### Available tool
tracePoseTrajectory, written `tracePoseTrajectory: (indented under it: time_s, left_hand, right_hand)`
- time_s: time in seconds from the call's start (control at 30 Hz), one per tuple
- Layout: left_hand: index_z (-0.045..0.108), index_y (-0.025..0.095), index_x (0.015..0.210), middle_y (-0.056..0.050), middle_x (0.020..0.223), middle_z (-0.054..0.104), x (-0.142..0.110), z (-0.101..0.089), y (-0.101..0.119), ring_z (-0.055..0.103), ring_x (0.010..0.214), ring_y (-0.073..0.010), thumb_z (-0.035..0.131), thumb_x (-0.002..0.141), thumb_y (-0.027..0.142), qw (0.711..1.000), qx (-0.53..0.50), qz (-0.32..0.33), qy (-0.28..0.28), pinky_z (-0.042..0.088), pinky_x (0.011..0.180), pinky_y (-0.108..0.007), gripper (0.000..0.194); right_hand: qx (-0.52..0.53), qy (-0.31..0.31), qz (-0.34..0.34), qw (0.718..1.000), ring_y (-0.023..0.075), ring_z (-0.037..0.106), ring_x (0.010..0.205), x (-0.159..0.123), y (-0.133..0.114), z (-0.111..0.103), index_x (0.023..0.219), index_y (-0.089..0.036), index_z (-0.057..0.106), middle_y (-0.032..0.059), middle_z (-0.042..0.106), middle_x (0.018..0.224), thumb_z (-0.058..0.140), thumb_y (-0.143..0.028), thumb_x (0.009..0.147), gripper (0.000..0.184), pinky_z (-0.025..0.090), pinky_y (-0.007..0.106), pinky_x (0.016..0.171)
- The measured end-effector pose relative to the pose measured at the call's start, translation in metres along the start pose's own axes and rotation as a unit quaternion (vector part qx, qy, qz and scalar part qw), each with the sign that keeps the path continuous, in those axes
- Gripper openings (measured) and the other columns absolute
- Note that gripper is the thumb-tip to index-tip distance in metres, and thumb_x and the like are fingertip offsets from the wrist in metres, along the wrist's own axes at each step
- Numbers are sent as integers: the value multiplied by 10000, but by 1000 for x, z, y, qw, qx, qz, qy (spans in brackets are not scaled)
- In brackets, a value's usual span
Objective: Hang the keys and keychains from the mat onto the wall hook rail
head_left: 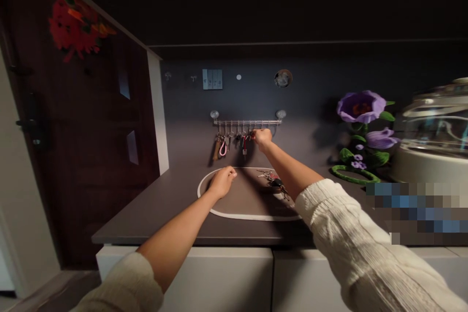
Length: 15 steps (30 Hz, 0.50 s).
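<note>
My right hand [262,138] reaches up to the hook rail [248,122] on the back wall. Its fingers are pinched at a small bunch of keys [251,136] below the hooks, largely covered by the hand. Left of it, several sets hang from the rail, among them a pink loop strap [223,148], a brown tag [217,150] and a red key fob [244,143]. My left hand [221,182] is loosely closed over the left part of the brown oval mat [241,204], with nothing visible in it. More keys [274,179] lie on the mat's right side, partly behind my right forearm.
Purple artificial flowers [361,107] with a green ring base stand at the right, beside a clear-topped white appliance [431,151]. A dark shelf [256,5] overhangs the counter [157,209]. White cabinet fronts [234,273] are below; a dark door [80,156] is at the left.
</note>
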<state>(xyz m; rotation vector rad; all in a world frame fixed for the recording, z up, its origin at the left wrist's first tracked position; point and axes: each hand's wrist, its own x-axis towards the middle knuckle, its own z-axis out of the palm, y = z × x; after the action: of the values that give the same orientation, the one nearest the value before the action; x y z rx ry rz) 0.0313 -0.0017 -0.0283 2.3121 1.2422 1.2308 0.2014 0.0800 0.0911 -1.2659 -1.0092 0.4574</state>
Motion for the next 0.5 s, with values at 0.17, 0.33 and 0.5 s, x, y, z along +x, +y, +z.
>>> tracePoseTrajectory:
  time_s: [0.17, 0.33, 0.5]
  left_hand:
    - [541, 164, 721, 6, 647, 559, 2, 1, -4, 495, 631, -107, 432, 790, 237, 1000, 1, 1, -4, 371, 634, -217, 148]
    - [541, 166, 717, 2, 663, 570, 2, 0, -4, 505, 642, -109, 431, 789, 237, 1000, 9, -4, -7, 372, 641, -217, 149]
    - [540, 167, 710, 4, 651, 563, 1, -1, -2, 498, 640, -109, 434, 788, 231, 1000, 7, -4, -3, 368, 637, -217, 146]
  right_hand:
    - [28, -18, 17, 999, 91, 524, 450, -4, 2, -1, 628, -120, 582, 47, 578, 556, 527, -134, 691, 85, 414, 194, 452]
    - [-3, -15, 4, 1000, 83, 522, 477, 0, 13, -1, 694, -118, 601, 25, 569, 560, 524, -166, 693, 91, 411, 181, 478]
    - [-46, -25, -32, 998, 86, 531, 521, 8, 25, 0, 738, -119, 597, 13, 563, 562, 505, -224, 710, 142, 410, 168, 502]
